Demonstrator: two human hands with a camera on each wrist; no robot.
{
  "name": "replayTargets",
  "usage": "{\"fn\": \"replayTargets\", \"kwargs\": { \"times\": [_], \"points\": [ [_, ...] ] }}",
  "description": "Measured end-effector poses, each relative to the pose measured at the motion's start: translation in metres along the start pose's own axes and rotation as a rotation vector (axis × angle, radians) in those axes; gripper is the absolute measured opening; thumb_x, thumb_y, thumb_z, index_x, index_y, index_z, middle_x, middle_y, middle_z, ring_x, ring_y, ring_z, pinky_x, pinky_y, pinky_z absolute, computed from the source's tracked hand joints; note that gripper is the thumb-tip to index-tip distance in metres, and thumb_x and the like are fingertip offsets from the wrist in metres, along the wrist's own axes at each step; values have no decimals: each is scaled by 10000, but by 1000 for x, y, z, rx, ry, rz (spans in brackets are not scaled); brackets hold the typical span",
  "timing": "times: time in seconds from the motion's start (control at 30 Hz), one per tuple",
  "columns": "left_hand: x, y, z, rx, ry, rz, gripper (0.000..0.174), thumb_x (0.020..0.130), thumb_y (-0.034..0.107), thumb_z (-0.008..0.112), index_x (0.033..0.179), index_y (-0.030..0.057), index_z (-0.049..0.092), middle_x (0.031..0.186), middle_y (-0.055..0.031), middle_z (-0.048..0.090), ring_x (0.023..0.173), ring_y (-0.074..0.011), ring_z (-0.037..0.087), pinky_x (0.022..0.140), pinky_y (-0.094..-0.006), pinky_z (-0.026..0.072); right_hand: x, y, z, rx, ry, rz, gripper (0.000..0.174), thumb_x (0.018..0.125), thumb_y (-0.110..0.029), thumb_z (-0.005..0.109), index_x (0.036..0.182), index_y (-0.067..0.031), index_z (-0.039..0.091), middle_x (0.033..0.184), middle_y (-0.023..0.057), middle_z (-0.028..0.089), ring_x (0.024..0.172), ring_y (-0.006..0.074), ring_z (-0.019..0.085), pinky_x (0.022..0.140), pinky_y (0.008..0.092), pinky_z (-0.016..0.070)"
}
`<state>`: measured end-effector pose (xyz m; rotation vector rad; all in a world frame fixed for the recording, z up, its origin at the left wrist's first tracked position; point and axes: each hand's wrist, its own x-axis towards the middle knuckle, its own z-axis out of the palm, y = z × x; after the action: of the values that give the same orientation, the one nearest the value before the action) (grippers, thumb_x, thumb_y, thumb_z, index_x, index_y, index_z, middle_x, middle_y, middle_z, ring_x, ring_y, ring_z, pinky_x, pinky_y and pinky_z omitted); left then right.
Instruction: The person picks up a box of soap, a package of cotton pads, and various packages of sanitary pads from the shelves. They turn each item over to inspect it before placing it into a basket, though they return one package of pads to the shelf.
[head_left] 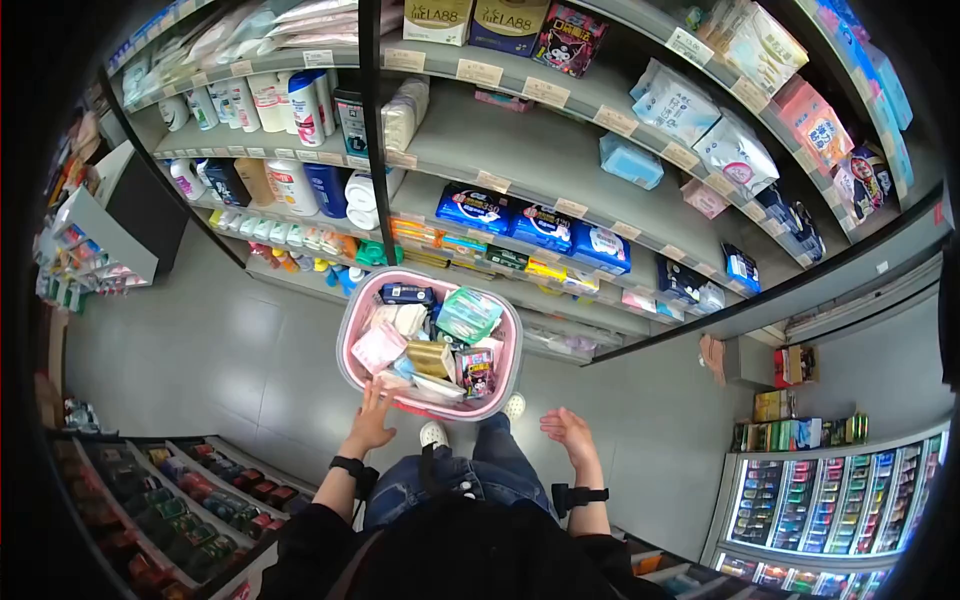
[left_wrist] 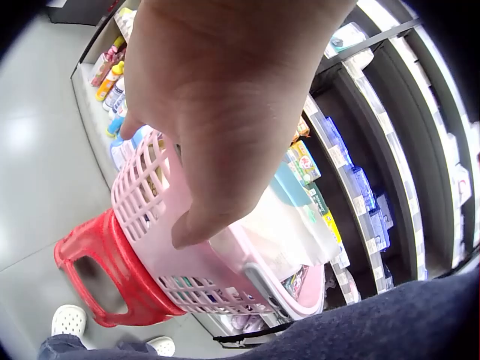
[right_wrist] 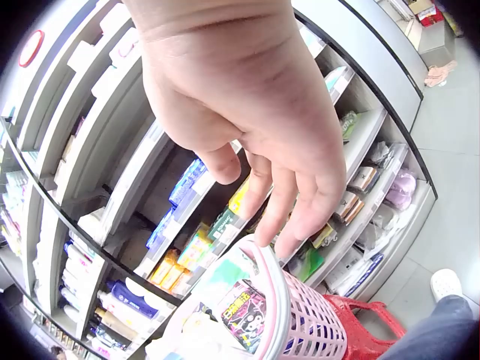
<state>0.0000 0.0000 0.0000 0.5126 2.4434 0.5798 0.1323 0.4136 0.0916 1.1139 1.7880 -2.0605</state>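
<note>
The left hand [head_left: 372, 420], fingers loosely extended, lay at the near rim of the pink basket [left_wrist: 169, 259]; from where I stood, contact could not be told. The right hand [head_left: 568, 430], fingers slightly bent, hung apart. The basket, filled with packages [head_left: 470, 315], stood on a red stool [left_wrist: 129, 262], at the left hand's one o'clock and the right's ten. Shelves [head_left: 520, 135] rose beyond, at twelve.

A pink basket [left_wrist: 154, 249] with latticed sides stands upright on a red stool [left_wrist: 135, 271], filled with jumbled packages [head_left: 378, 347], including a green pack [head_left: 468, 314] and a dark cartoon box [head_left: 477, 373].
</note>
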Motion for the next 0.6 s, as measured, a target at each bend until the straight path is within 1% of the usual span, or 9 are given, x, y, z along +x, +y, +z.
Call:
{"fn": "replayTargets", "kwargs": {
  "times": [0.07, 0.1, 0.27, 0.5, 0.6],
  "points": [
    [3, 3, 2, -5, 2, 13, 982, 691, 260, 773, 1504, 214, 225, 1600, -108, -63, 1467, -335, -91, 1061, -650, 279, 2, -5, -1, -25, -18, -6, 295, 997, -284, 465, 1129, -48, 581, 1028, 109, 683, 891, 187, 663, 786, 286, 486],
    [-7, -6, -7, 9, -2, 3, 982, 691, 260, 773, 1504, 214, 225, 1600, -108, -63, 1467, -335, -91, 1061, -650, 279, -1, -1, 12, -13, -28, 1, 295, 997, -284, 465, 1129, -48, 581, 1028, 109, 683, 891, 187, 663, 786, 286, 486],
    [-2, 3, -5, 13, -19, -21, 995, 680, 252, 781, 1504, 215, 225, 1602, -94, -65, 1468, -326, -96, 1071, -626, 284, 1, -7, 11, -41, -48, -15, 263, 987, -263, 481, 1117, -60, 588, 1036, 97, 680, 904, 180, 660, 783, 276, 481],
    [-2, 4, -7, 12, -46, -41, 1016, 666, 246, 790, 1506, 221, 218, 1601, -90, -76, 1468, -319, -104, 1073, -622, 285, 1, -4, 10, -45, -44, -5, 251, 985, -250, 486, 1118, -66, 592, 1036, 91, 679, 909, 179, 659, 788, 275, 481],
    [-3, 5, -7, 15, -45, -32, 1027, 657, 246, 795, 1506, 223, 217, 1601, -91, -83, 1468, -318, -109, 1070, -625, 287, -1, -4, 11, -42, -28, -4, 245, 965, -246, 496, 1099, -73, 605, 1016, 90, 692, 912, 183, 661, 805, 294, 475]
  ]
}}
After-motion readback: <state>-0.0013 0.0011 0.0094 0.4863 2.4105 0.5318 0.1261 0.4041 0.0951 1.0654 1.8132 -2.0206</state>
